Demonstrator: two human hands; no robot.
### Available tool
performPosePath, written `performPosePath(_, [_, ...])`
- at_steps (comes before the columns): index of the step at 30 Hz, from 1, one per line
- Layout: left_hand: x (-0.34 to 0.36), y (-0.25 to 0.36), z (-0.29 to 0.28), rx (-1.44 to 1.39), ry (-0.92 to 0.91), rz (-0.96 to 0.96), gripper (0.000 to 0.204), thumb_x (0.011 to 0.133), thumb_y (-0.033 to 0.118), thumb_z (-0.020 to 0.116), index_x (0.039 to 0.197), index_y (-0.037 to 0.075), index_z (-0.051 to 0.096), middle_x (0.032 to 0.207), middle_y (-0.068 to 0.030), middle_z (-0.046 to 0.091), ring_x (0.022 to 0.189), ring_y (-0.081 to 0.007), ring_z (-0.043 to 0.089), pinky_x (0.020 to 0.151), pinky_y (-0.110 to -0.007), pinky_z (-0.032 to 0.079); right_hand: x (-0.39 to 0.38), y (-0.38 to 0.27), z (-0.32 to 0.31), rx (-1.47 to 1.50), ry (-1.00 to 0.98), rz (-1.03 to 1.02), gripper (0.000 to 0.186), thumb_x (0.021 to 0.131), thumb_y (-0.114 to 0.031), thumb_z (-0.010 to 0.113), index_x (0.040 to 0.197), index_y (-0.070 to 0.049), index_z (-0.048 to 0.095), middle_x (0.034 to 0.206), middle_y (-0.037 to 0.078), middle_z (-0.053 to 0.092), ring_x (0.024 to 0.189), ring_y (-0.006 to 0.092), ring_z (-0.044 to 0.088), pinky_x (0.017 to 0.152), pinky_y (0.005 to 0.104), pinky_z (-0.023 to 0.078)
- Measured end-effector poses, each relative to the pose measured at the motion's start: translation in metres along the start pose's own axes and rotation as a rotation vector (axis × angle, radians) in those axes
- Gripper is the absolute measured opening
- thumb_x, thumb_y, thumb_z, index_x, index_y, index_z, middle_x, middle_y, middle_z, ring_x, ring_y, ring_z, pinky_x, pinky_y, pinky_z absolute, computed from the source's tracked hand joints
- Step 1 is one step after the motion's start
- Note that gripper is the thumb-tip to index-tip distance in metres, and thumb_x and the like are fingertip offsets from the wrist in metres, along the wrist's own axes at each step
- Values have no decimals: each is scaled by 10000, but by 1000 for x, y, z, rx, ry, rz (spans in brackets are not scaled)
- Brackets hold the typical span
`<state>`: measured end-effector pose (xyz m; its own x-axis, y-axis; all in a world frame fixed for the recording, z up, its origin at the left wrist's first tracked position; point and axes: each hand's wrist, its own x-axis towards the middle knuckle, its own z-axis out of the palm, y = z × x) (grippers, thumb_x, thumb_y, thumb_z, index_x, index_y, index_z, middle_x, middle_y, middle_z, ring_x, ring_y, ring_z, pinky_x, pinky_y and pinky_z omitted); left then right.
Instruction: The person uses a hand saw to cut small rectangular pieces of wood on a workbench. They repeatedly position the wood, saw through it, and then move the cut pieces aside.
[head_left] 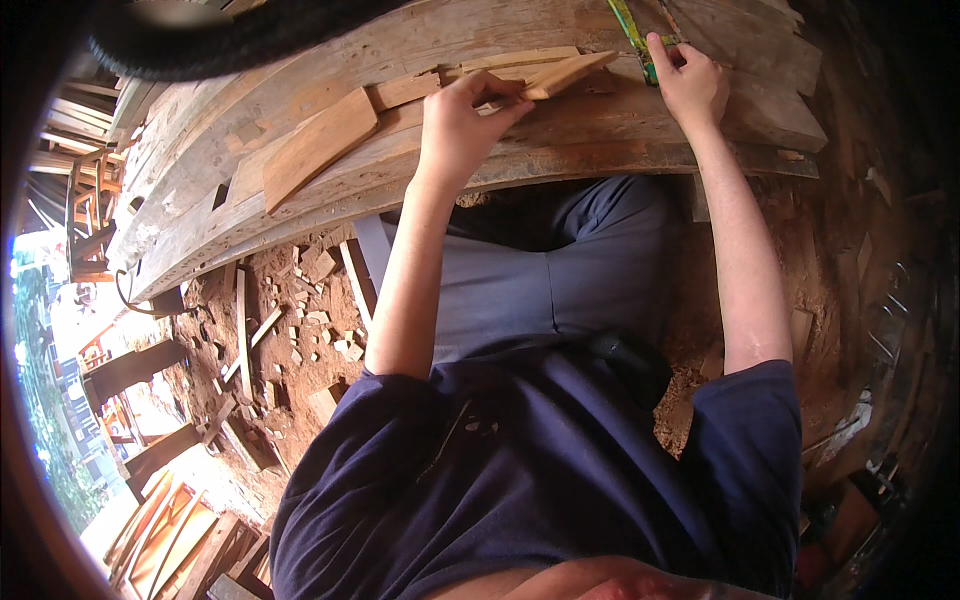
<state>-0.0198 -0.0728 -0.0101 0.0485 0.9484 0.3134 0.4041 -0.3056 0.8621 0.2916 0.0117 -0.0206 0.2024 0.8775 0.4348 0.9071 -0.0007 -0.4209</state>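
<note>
My left hand (462,125) is closed, thumb and fingertips pinching the near end of a light wooden strip (572,76). The strip is held tilted over the workbench (610,135). To its right, my right hand (692,88) is closed around the end of a green-and-yellow tool (632,28). The tool runs up past the top edge of the picture, so its kind does not show. Left of my left hand, a flat wooden board (322,148) lies slanted on the bench, beside a smaller wood piece (404,90).
The bench has thick, worn planks with square holes. Offcuts (318,318) and sawdust cover the ground at left, with long sticks (243,320) among them. A dark curved thing (200,50) blocks the upper left. Stacked wood (165,535) stands at lower left.
</note>
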Motion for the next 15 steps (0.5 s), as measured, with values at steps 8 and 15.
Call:
performPosePath(8, [-10, 3, 10, 233, 169, 174, 201, 836, 175, 846, 983, 55, 779, 912, -95, 789, 872, -224, 779, 781, -310, 595, 0, -1, -1, 21, 18, -21, 595, 909, -668, 631, 751, -106, 744, 646, 77, 696, 673, 304, 710, 641, 412, 533])
performPosePath(15, [-4, 2, -1, 80, 293, -32, 261, 856, 167, 844, 1014, -28, 772, 900, -96, 794, 840, -140, 764, 790, -277, 590, 1, 1, 0, 26, 21, -34, 598, 907, -666, 632, 748, -100, 743, 649, 85, 694, 675, 315, 707, 638, 419, 529])
